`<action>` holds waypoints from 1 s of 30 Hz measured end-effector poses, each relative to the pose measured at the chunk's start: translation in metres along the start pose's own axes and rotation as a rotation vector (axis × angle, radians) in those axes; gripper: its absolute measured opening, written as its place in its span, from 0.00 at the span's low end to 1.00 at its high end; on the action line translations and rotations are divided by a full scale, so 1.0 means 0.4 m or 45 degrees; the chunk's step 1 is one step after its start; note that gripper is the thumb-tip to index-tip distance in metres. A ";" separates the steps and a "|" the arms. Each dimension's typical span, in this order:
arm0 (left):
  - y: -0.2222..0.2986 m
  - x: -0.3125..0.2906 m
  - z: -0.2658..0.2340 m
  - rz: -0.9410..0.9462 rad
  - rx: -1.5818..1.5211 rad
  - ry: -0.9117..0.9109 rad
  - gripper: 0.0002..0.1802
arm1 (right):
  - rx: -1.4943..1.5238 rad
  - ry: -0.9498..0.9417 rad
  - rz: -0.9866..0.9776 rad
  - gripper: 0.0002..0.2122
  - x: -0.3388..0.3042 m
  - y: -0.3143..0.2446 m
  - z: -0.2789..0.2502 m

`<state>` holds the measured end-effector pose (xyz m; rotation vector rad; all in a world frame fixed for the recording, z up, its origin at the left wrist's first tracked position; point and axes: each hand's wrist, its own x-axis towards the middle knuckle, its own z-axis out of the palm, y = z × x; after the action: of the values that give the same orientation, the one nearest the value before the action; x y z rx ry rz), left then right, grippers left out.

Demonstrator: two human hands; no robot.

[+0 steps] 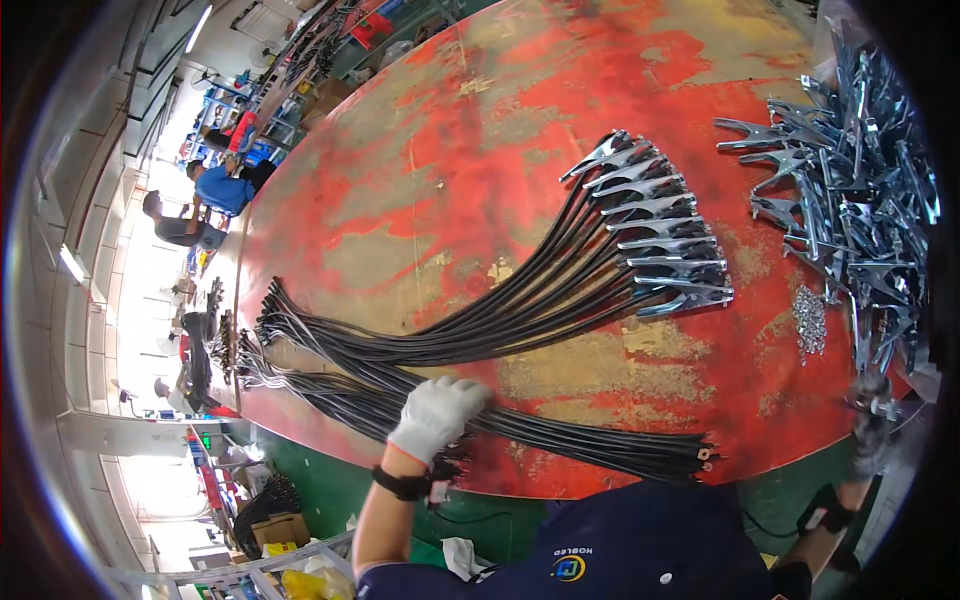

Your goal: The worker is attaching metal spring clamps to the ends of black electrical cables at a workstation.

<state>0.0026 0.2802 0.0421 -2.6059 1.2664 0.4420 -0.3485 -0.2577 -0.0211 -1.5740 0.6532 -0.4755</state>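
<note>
A black cable bundle [600,440] is partly covered by the gloved left hand [440,415] on the red counter [380,190].
Whether the left grip is closed cannot be told; the blurred right hand [873,425] is seen beside the piled metal clamps [860,200], its grip unreadable. Above the bundle, a fan of cables [480,337] is tipped with silver clamps [665,230].

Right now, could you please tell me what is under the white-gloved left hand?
Under the left hand are black cables, visible on either side of it; the stretch directly beneath is covered and cannot be seen.
</note>
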 end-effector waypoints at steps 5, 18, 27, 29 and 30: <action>-0.018 0.083 -0.063 0.321 0.133 -0.435 0.09 | 0.344 -0.073 0.257 0.24 0.096 -0.047 0.134; 0.192 0.197 -0.078 0.289 -0.372 -0.038 0.12 | 0.244 0.294 0.115 0.31 0.005 -0.074 0.216; 0.361 0.282 -0.183 0.237 -0.949 -0.217 0.15 | 0.601 0.071 0.035 0.23 0.014 -0.086 0.247; 0.354 0.270 -0.167 0.165 -1.059 -0.127 0.15 | 0.526 -0.144 0.191 0.21 0.006 -0.093 0.239; 0.358 0.272 -0.167 0.168 -1.054 -0.133 0.15 | 0.421 -0.231 0.124 0.19 0.002 -0.102 0.268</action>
<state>-0.0353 0.0926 0.0576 -3.0577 1.4386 1.3557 -0.2732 -0.1761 0.0076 -1.2492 0.4817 -0.3430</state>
